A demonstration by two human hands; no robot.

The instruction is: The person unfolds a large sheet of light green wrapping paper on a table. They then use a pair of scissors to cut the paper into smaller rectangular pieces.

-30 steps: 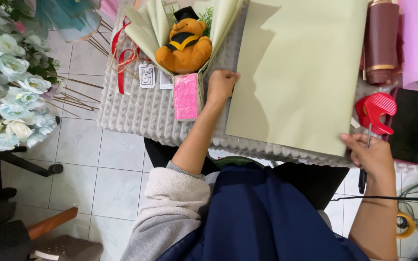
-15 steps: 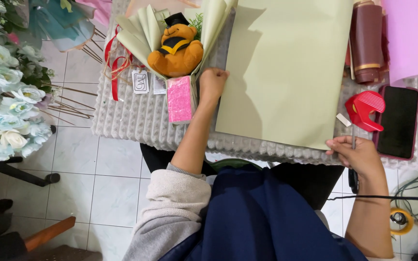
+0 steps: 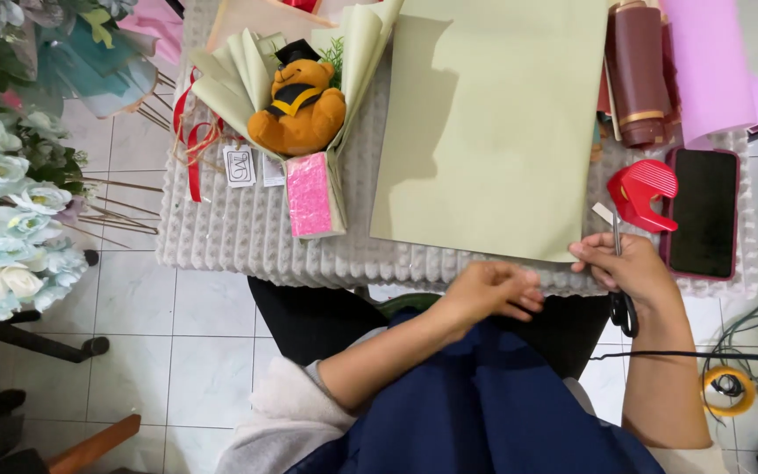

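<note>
A large pale green paper sheet (image 3: 493, 123) lies on the grey textured table (image 3: 239, 237). My right hand (image 3: 629, 272) grips black-handled scissors (image 3: 620, 290) at the sheet's near right corner, blades pointing up. My left hand (image 3: 489, 290) hovers at the table's near edge, fingers loosely curled, holding nothing. To the left lies a small bouquet (image 3: 291, 105): a brown teddy bear with a graduation cap wrapped in pale green paper, with a pink glittery block below it.
A red tape dispenser (image 3: 642, 193), a dark phone (image 3: 704, 211), a brown roll (image 3: 638, 75) and pink paper (image 3: 704, 61) sit at the right. Red ribbon (image 3: 190, 140) and tags lie left of the bouquet. Pale artificial flowers (image 3: 2, 193) stand at the far left. Cables trail at right.
My left hand left the paper's left edge and drew back to the table's near edge. My right hand with the scissors stayed at the sheet's near right corner.
</note>
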